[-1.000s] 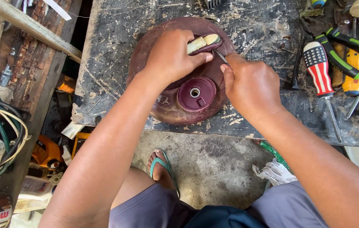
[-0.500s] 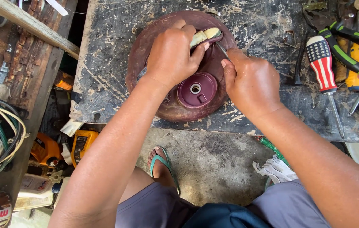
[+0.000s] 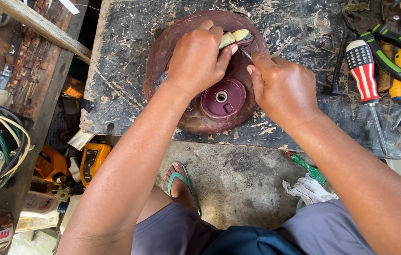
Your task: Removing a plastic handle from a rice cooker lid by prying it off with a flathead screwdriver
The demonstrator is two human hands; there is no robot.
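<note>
While the dark red round housing (image 3: pixel 188 120) lies flat near the bench's (image 3: pixel 120 94) near edge, the left hand (image 3: pixel 198 59) closes on a pale block (image 3: pixel 235 37) at its far rim to steady it — the right hand (image 3: pixel 283 89) pinches a thin metal tool (image 3: pixel 245 53) against it. Screwdrivers (image 3: pixel 364 75) and pliers (image 3: pixel 391 47) lie right, not blocking.

We see bright, even daylight on the workbench (image 3: pixel 129 71), with only soft shadows under the hands. The picture is sharp in the middle. Near the bench's right edge the lines bend slightly, and the left side below stays darker.
</note>
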